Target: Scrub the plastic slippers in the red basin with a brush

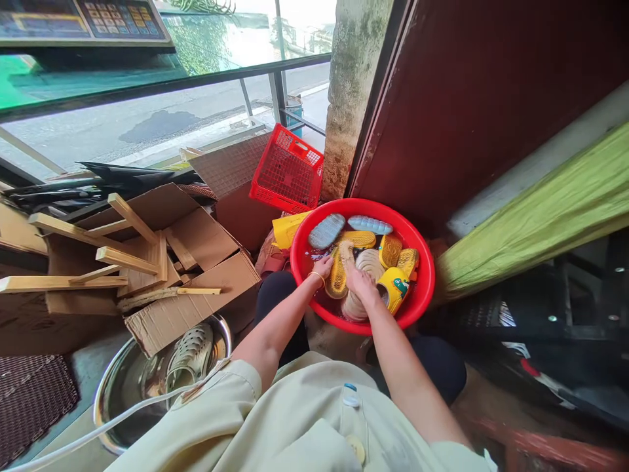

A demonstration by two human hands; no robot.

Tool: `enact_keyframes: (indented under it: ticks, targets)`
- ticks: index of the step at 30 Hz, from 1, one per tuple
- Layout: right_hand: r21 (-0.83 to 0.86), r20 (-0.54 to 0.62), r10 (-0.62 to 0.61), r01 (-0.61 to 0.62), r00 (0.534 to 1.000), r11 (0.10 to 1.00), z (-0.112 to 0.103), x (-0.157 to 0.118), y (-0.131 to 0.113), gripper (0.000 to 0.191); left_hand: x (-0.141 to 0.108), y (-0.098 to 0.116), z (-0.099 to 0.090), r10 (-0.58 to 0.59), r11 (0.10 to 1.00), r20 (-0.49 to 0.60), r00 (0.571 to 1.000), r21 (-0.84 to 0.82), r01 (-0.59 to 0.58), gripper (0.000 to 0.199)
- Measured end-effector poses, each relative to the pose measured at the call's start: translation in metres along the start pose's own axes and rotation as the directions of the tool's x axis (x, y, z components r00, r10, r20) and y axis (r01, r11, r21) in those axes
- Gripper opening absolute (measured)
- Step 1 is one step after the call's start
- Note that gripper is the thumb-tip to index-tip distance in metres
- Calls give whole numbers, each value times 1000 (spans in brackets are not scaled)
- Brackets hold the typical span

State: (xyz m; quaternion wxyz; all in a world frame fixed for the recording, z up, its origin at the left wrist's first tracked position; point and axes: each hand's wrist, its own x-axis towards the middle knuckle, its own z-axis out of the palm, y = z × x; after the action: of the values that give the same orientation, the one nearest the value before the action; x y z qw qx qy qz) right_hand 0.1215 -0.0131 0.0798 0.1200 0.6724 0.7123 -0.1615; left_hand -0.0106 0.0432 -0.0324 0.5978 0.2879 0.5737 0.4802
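A red basin point(426, 288) of water stands between my knees with several slippers and clogs in it. My left hand point(322, 267) is closed at the edge of a yellow slipper point(336, 278), which lies sole up. My right hand point(361, 283) is wrapped round a beige scrub brush point(346, 252), its far end beside that slipper. Behind them lie another yellow slipper point(361, 238) and a grey-blue pair, one of them a grey-blue slipper point(327, 231). A beige clog point(369, 262) is partly under my right hand. To its right sits a yellow clog point(393, 288) with a green charm.
At my left, a metal basin point(105, 400) holds a beige clog point(189, 357). Above it are an upturned wooden stool point(147, 262) and a cardboard box point(206, 295). A red crate point(289, 174) leans behind the red basin. A green curtain point(540, 210) hangs at the right.
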Motion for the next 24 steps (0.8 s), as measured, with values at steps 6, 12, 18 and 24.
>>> enact_keyframes:
  ticks: [6,12,18,24]
  targets:
    - [-26,49,-106,107,993,994,19,-38,2,68,4,-2,-3,-11,999,-71,997,-38,8,35]
    - [-127,63,-122,130,991,983,44,-81,0,69,2,-2,-3,-16,997,-55,998,-77,12,35]
    - [-26,-73,26,-28,997,999,12,-11,5,64,-10,7,0,74,996,9,997,-44,-73,37]
    - [56,-129,47,-40,991,998,8,1,23,64,-8,8,-4,155,987,42,987,-45,-153,36]
